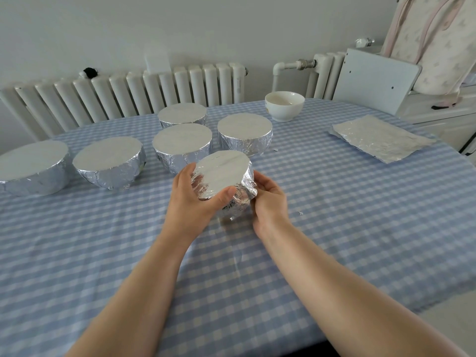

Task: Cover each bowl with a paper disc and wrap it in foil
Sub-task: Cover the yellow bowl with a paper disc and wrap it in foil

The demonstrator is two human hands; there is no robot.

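Pale wall [180, 27] behind the table [360, 228], bare and grey-white. Along it, beyond the table's far edge, a long white ribbed radiator [128, 91], with a second radiator [327, 73] and pipe beyond the far right corner. Past the table's right end, a white cabinet [438, 109] with a pale pink patterned bag [435, 42] standing on it.

Table covered in blue-and-white check cloth, filling the lower view. On the table's left and centre, five foil-wrapped bowls [180, 148], flat-topped, set close together in a loose group. At the table's far right, a crinkled foil sheet [381, 137] lying flat, one corner near the edge. Near the far edge, an uncovered white bowl [284, 105], upright, apart from the wrapped group.

At the table's middle, nearest the wrapped group, a sixth bowl [224, 173] in foil, tilted toward the camera; whether touching the cloth, cannot tell. Left hand [193, 197] gripping its near left rim, thumb across the flat top. Right hand [268, 199] cupped against its right side, fingers pressed on loose crumpled foil. A tiny foil scrap [300, 213] on the cloth just right of the right hand.
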